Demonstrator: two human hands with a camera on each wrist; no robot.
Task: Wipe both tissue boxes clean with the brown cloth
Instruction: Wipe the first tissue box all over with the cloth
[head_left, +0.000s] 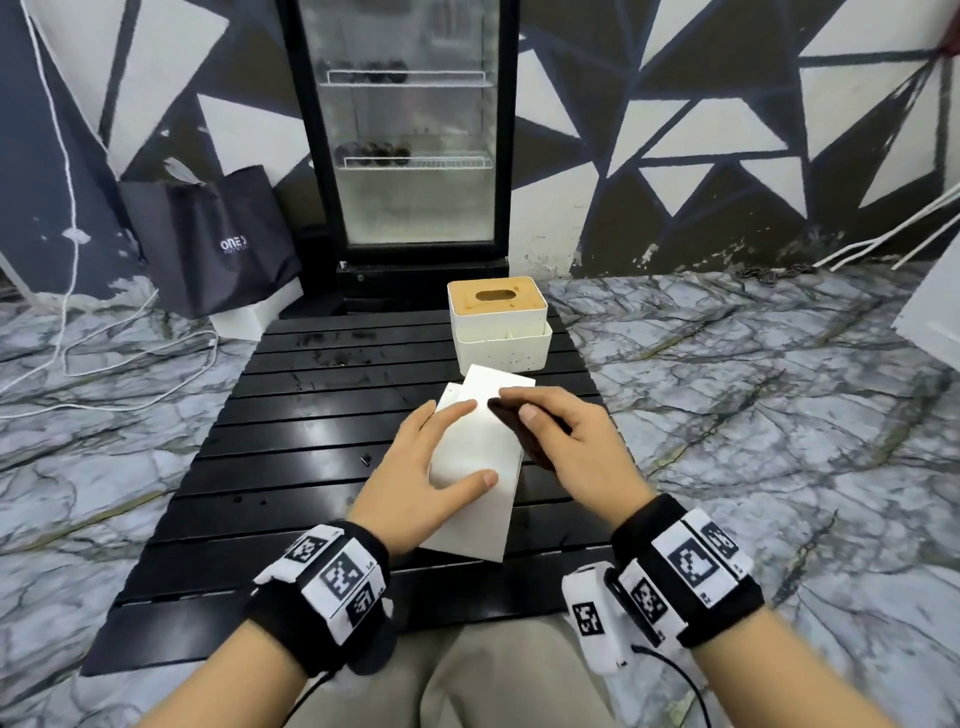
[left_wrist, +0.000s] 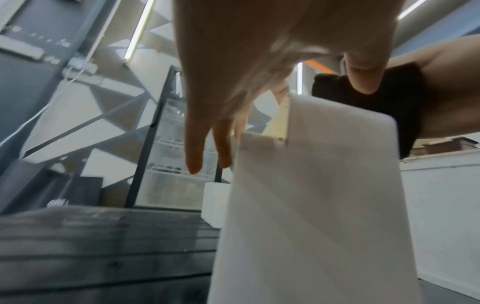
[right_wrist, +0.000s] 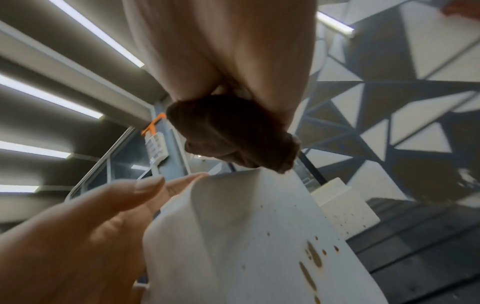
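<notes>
I am bracing the near tissue box (head_left: 475, 457) on the slatted black table (head_left: 291, 415) with my left hand (head_left: 415, 478), fingers curled round it; my right hand (head_left: 571, 447) is pinching the brown cloth (head_left: 511, 421) against its stained side; the second tissue box (head_left: 498, 325) is waiting just behind.

The right hand (right_wrist: 221, 41) fills the top of the view, its fingers closed round a bunched dark brown cloth (right_wrist: 233, 133) that sticks out below them. The tip of the cloth meets the upper edge of a white rectangular plastic tissue box (right_wrist: 246, 236) directly beneath the hand. That box's facing side carries brown drips and specks low on its right part. The left hand (right_wrist: 78, 236) holds the box from the left, thumb along its edge. Beyond the right hand, a second white speckled box (right_wrist: 345, 211) sits on a black slatted table (right_wrist: 428, 246).
</notes>
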